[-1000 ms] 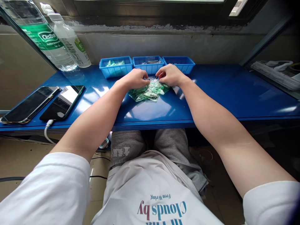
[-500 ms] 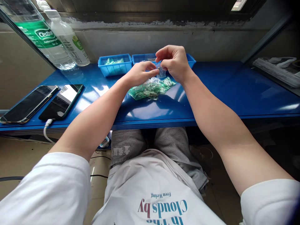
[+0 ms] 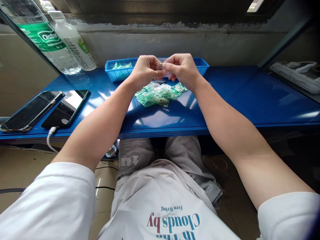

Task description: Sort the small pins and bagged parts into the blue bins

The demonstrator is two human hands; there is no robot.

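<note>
My left hand [image 3: 147,69] and my right hand [image 3: 180,67] meet over the middle of the table, fingertips almost touching. Between them they pinch a small clear plastic bag [image 3: 161,65] with something small and metallic-looking in it; the fingers hide most of it. Just below my hands lies a pile of green and clear plastic bags [image 3: 160,95] with small metal pieces showing through. Behind my hands stand a left blue bin [image 3: 119,74] with green bags in it and a right blue bin [image 3: 203,66], both partly covered by the hands.
Two phones [image 3: 30,110] lie at the left, one with a white charging cable [image 3: 51,131] plugged in. A large water bottle [image 3: 47,43] and a smaller bottle [image 3: 75,46] stand at the back left. A white tray-like item [image 3: 295,75] is at the far right. The blue table [image 3: 250,100] ends near my lap.
My left hand has turned upward and shifted slightly. My right hand has lowered a little to meet it. The small clear bag, earlier hanging by my right hand, is now between both hands.
</note>
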